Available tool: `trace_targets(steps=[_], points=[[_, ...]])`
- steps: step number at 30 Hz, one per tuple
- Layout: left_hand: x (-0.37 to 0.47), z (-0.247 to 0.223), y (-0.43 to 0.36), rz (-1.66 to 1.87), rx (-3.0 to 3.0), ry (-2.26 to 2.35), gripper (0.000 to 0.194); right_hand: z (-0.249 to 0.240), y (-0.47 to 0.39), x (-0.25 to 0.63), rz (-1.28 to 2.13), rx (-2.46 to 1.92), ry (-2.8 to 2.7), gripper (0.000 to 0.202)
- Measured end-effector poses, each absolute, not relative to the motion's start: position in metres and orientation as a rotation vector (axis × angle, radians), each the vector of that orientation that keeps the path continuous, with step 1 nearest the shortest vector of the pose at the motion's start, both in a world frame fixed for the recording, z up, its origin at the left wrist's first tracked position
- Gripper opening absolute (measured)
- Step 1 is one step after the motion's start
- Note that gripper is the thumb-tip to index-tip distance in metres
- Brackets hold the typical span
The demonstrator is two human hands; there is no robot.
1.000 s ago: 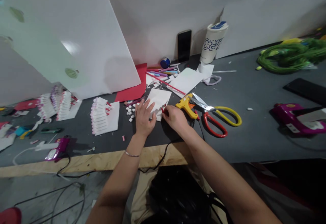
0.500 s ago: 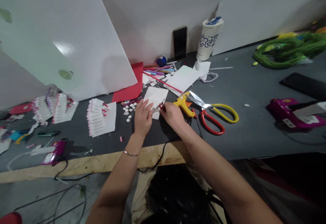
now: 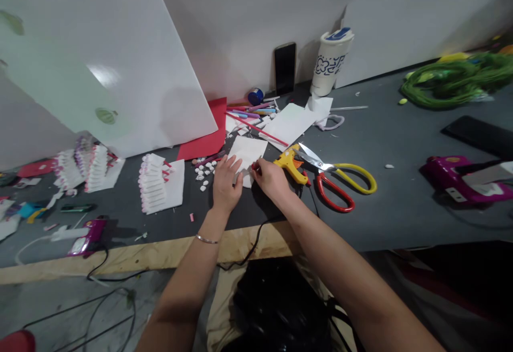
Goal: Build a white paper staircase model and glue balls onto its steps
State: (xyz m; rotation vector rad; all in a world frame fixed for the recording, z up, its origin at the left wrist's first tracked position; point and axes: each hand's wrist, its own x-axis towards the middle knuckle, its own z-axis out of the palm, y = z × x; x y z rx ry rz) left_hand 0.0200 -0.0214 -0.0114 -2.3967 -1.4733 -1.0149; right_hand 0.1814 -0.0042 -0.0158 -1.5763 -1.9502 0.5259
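A white card [image 3: 247, 150] lies on the dark table in front of me. My left hand [image 3: 227, 184] rests on the card's left part, fingers apart and holding nothing. At the card's right edge, my right hand [image 3: 271, 179] pinches a small red piece [image 3: 255, 166], partly hidden by the fingers. Several small white pieces [image 3: 205, 170] are scattered left of my left hand. Just right of my right hand is a yellow glue gun [image 3: 292, 164], touching open scissors [image 3: 320, 166] with one red and one yellow handle.
Left stands a white card with rolled strips [image 3: 172, 184]; farther left are similar ones. Behind are red paper [image 3: 208, 133], pens, a phone [image 3: 285, 68] and a white cup [image 3: 331, 63]. At right lie green cord [image 3: 449, 82] and a purple device [image 3: 452, 178].
The view has shifted slightly. My right hand still pinches the red piece, which has turned or risen a little; my left hand remains on the card.
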Motion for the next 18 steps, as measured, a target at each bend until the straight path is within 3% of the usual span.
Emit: trace_targets(steps=[5, 9, 13, 18], points=[[0.017, -0.007, -0.029, -1.06, -2.413, -1.458, 0.053, -0.02, -0.005, 0.184, 0.512, -1.545, -1.96, 0.011], [0.01, -0.009, -0.032, -1.175, -2.261, -1.62, 0.058, -0.022, -0.005, 0.183, 0.496, -1.556, -1.953, 0.011], [0.004, -0.016, -0.029, -1.271, -2.053, -1.908, 0.046, -0.022, -0.005, 0.182, 0.478, -1.578, -1.943, 0.01], [0.006, -0.017, -0.024, -1.089, -2.034, -2.056, 0.013, -0.022, -0.005, 0.182, 0.464, -1.595, -1.937, 0.011]])
